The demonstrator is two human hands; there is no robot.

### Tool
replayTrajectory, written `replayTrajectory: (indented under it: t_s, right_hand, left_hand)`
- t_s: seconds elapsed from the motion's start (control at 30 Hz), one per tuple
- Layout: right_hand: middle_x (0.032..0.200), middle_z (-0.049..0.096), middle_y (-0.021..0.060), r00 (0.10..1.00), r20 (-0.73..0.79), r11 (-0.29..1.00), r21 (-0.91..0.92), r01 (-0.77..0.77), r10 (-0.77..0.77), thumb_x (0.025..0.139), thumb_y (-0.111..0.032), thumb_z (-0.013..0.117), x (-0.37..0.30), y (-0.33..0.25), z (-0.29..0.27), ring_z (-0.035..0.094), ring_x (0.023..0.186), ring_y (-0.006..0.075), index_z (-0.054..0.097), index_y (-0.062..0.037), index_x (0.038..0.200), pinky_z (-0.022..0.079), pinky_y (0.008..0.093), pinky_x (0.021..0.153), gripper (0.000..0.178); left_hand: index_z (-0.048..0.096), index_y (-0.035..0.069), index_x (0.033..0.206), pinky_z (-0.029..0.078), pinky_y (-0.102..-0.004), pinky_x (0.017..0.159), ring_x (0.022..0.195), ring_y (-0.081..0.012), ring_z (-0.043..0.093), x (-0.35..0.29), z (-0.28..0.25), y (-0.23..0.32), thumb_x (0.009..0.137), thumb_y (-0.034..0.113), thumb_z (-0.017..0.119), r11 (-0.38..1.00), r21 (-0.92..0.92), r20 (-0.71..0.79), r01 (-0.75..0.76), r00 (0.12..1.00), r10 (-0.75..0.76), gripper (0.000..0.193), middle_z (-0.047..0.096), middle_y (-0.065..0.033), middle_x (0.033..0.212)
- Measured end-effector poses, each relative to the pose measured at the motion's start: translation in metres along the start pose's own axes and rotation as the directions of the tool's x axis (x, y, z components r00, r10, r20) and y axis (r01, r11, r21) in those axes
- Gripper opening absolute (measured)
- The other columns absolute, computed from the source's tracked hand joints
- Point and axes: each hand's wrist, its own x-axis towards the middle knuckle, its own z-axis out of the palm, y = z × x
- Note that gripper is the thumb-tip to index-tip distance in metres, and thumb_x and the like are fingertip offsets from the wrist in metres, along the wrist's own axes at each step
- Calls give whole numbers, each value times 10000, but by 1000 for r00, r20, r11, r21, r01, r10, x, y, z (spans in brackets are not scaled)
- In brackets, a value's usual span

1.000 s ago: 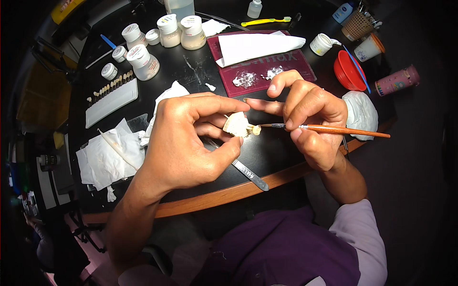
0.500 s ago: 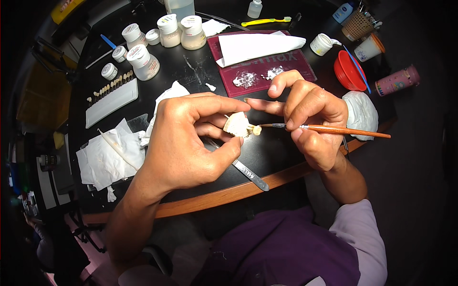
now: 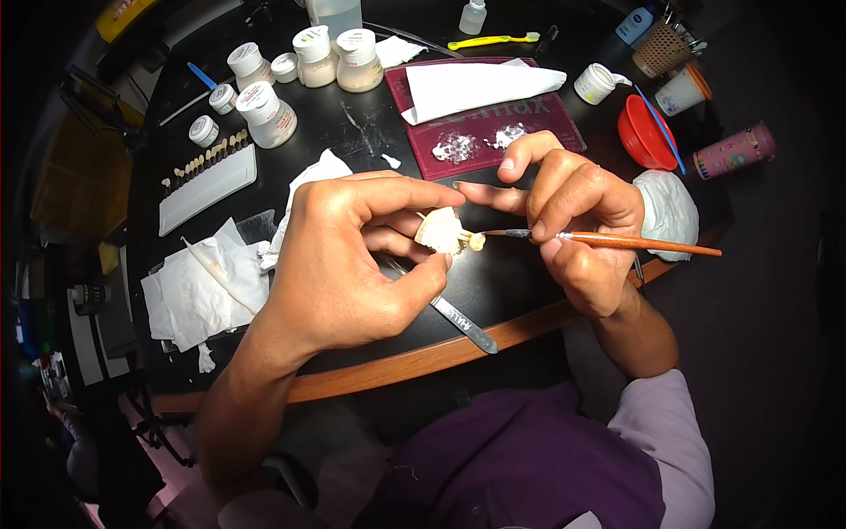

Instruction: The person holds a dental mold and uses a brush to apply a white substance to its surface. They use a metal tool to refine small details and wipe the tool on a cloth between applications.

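Cream-coloured and small, a block (image 3: 437,231) with a rounded knob (image 3: 477,241) on a short stem is held up on the person's side of a maroon board (image 3: 555,132). The left hand (image 3: 339,264) grasps the block between thumb and forefinger, the other fingers bent behind it. The right hand (image 3: 582,216) grips a thin brush (image 3: 648,242) with a brown handle, pinched near its metal collar, and its little finger reaches toward the left forefinger. The brush tip points at the knob; whether they touch, one cannot tell.

Folded white paper (image 3: 476,90) lies across the far part of the board, and two patches of white powder (image 3: 455,148) lie on its near part. Left of the board stand several white-lidded jars (image 3: 359,66), and farther left and nearer the person is a white tray (image 3: 211,192) with a row of tooth samples (image 3: 205,159). Right of the board sits a red bowl (image 3: 643,137). Beyond the board lies a yellow toothbrush (image 3: 493,40). On its near side, a metal knife (image 3: 477,331) rests on the black table (image 3: 507,286).
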Motion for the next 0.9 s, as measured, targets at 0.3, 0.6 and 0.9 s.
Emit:
replayTrajectory:
  t_s: [0.3, 0.6, 0.9]
  right_hand:
    - [834, 560, 124, 1000, 4, 1000, -11, 4, -4, 912, -82, 607, 1, 0, 0, 516, 1125, 284, 589, 26, 830, 560, 593, 982, 137]
    - [837, 561, 123, 1000, 3, 1000, -23, 1, -1, 904, -72, 599, -1, 1, 0, 515, 1126, 284, 596, 27, 839, 559, 592, 984, 119]
    - [842, 560, 128, 1000, 4, 1000, -5, -4, 4, 914, -87, 599, 0, 0, -1, 511, 1128, 284, 592, 28, 839, 559, 593, 983, 138]
  left_hand:
    - [692, -103, 1115, 604, -217, 782, 894, -147, 710, 0, 0, 1, 733, -136, 697, 1000, 8, -1, -3, 1000, 3, 384, 667, -114, 958]
    - [688, -106, 1119, 604, -220, 789, 909, -155, 716, 0, 0, 0, 736, -142, 694, 1000, 11, 3, -2, 1000, 2, 385, 681, -129, 993]
    - [690, -103, 1119, 602, -220, 790, 907, -154, 715, 0, 0, 1, 734, -141, 696, 1000, 22, 5, 4, 1000, -4, 386, 678, -128, 986]
